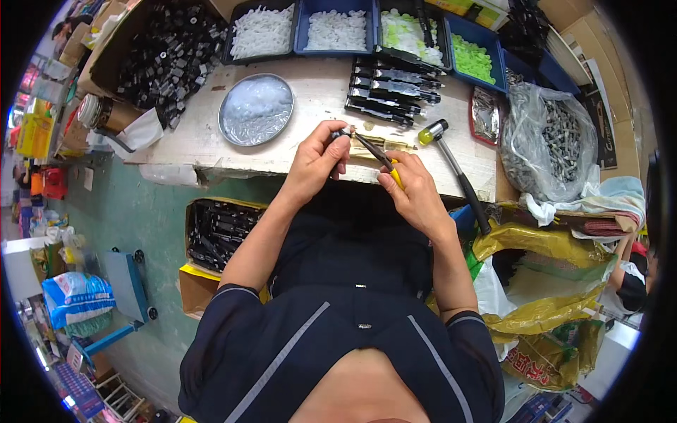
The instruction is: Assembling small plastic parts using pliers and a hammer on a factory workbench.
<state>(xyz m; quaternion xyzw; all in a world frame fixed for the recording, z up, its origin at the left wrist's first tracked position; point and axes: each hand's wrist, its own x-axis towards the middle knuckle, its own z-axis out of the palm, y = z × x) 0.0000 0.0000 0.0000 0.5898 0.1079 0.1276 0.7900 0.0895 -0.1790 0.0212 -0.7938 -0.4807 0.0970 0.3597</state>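
My left hand [314, 163] pinches a small dark part [343, 133] between thumb and fingers, just above the front edge of the bench. Wrapped round a pair of pliers [376, 153] with yellow grips is my right hand [417, 192]. The pliers' jaws point at the part, by my left fingertips; whether they grip it I cannot tell. Under the pliers lies a brass-coloured flat piece [400, 146], partly covered. A mallet [455, 166] with a yellow and black head rests to the right. Several long black parts [384, 88] are stacked behind my hands.
Bins of white pieces [262, 32] and green pieces [472, 60] line the back. A round metal dish [256, 109] holds clear, gel-like stuff. Black parts fill a box [106, 63] at left; a plastic bag [546, 141] of metal parts stands right. Below sits a carton of black parts [218, 233].
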